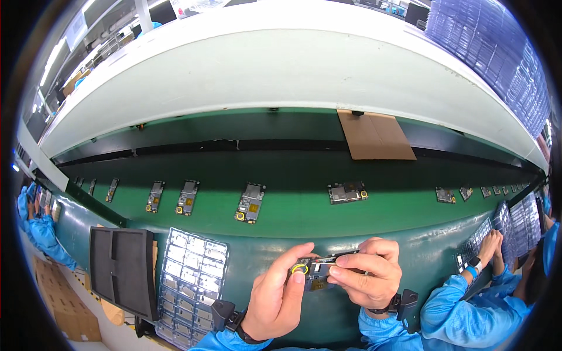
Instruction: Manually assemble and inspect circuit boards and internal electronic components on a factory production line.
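My left hand grips a circuit board by its left end, the thumb beside a yellow ring on it. The board is tilted above the near edge of the green bench. At its right end is my right hand, its thumb and fingers pinched on a thin, dark, strip-like piece that lies across the board's upper edge. My fingers cover part of that piece, so its exact kind cannot be made out. Both wrists wear dark bands with black blocks.
Several similar circuit boards lie spaced along the green belt. Left of my hands sit a clear tray of silvery parts and a black foam tray. A cardboard sheet hangs behind. A blue-sleeved co-worker works at right beside more trays.
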{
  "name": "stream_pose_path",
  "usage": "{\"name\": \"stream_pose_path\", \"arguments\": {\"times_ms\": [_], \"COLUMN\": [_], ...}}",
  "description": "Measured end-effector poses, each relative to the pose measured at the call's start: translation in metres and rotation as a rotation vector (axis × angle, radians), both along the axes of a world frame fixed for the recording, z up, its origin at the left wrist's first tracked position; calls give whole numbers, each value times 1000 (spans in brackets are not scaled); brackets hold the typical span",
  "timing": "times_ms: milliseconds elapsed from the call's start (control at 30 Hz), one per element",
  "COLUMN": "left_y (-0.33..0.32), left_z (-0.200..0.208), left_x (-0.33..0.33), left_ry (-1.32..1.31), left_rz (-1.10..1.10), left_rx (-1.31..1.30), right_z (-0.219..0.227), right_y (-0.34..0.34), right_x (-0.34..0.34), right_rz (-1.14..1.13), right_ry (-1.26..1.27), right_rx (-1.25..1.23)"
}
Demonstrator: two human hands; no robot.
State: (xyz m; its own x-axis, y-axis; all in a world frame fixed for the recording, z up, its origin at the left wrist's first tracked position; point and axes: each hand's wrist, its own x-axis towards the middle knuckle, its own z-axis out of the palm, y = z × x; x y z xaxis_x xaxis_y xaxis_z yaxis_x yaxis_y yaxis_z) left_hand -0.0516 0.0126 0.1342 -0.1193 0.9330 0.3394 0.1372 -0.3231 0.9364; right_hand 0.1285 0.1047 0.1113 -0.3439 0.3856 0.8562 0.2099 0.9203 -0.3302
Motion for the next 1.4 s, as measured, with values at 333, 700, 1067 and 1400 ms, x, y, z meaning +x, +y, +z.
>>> {"name": "stream_pose_path", "arguments": {"times_ms": [333, 700, 1067, 1400], "left_y": [1, 4, 8, 6], "left_z": [-15, -20, -28, -32], "left_x": [8, 12, 17, 15], "left_ry": [-68, -145, -196, -114], "left_rz": [76, 146, 254, 329], "left_rx": [34, 77, 97, 104], "right_z": [3, 0, -4, -9], "right_y": [-6, -6, -7, -9], "right_x": [1, 0, -4, -9], "right_rz": [-17, 2, -11, -8], "right_ry": [-34, -50, -66, -61], "right_rx": [1, -3, 6, -21]}}
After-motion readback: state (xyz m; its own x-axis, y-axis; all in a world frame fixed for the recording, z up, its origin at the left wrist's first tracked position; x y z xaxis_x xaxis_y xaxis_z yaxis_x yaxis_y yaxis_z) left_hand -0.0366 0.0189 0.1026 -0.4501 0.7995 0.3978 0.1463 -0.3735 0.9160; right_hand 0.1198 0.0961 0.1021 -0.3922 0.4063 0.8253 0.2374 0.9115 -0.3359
